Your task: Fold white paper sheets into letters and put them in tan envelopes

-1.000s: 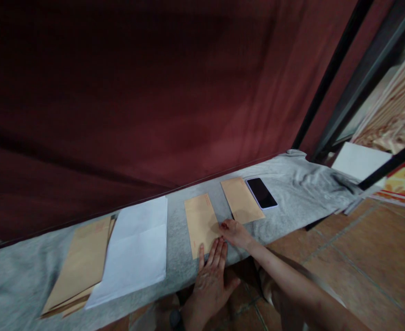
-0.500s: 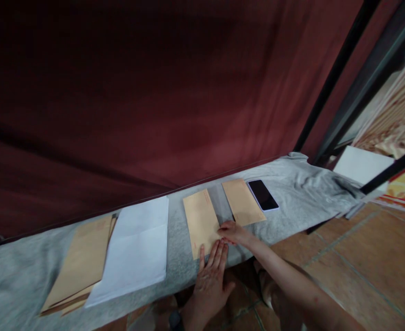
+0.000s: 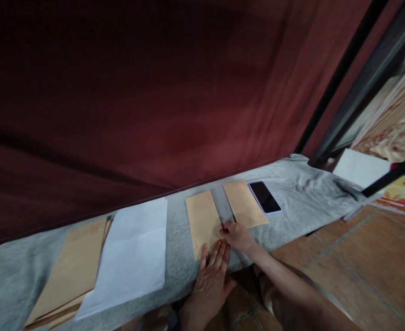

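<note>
Right now I press my left hand (image 3: 211, 271), fingers flat, on the brown envelope (image 3: 204, 223), while my right hand (image 3: 237, 235) pinches its edge with curled fingers.

My left hand (image 3: 212, 276) lies flat, its fingers (image 3: 219, 252) on the near end of an envelope (image 3: 202, 221). My right hand (image 3: 236, 234) touches its right edge. Right of my fingers lie another envelope (image 3: 244, 203), then a phone (image 3: 265, 196); left, a paper sheet (image 3: 133, 248).
</note>
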Demonstrator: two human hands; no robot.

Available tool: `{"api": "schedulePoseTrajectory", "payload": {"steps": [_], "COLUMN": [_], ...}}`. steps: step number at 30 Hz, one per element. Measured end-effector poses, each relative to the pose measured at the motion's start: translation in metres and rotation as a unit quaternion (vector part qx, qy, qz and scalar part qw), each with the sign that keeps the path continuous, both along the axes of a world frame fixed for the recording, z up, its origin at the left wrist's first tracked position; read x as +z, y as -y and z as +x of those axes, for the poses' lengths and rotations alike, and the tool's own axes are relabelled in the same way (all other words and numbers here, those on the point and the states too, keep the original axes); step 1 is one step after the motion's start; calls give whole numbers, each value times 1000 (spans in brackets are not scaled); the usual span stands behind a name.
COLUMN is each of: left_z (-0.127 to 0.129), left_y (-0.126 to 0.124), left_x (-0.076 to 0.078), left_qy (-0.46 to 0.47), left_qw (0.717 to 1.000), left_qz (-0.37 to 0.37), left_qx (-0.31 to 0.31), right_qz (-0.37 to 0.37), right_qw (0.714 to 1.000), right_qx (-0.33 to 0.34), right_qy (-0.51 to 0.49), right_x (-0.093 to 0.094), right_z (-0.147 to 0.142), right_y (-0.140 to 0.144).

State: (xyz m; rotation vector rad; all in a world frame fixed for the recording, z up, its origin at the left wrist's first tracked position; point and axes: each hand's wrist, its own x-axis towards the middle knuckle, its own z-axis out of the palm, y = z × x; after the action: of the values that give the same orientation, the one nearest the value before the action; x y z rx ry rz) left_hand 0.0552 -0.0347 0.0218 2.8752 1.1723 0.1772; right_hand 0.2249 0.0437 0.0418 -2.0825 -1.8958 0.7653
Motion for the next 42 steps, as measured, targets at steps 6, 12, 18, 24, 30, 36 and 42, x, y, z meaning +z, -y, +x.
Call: {"api": "schedulePoseTrajectory", "payload": {"steps": [6, 12, 18, 24, 30, 36, 42], "left_z": [2, 3, 11, 20, 20, 7, -10], "left_y": [4, 1, 7, 20, 23, -1, -14], "left_x": [-4, -3, -9, -13, -11, 7, 6], "left_qy": [31, 29, 20, 1, 26, 109, 104], "left_qw": [999, 999, 998, 994, 992, 993, 991], "left_qz": [9, 18, 46, 96, 109, 17, 26], "left_qx": [7, 4, 28, 60, 50, 46, 84], "right_qz": [127, 229, 236, 277, 283, 278, 267], "right_qw": [989, 952, 954, 946, 946, 948, 949], "right_qx": [69, 204, 171, 117, 86, 68, 101], "right_qy": [40, 1, 71, 117, 132, 141, 135], "right_x": [5, -14, -38, -46, -46, -43, -42], "right_z": [-5, -15, -19, -27, -33, -38, -31], "right_y": [4, -2, -12, -29, -43, -46, -27]}}
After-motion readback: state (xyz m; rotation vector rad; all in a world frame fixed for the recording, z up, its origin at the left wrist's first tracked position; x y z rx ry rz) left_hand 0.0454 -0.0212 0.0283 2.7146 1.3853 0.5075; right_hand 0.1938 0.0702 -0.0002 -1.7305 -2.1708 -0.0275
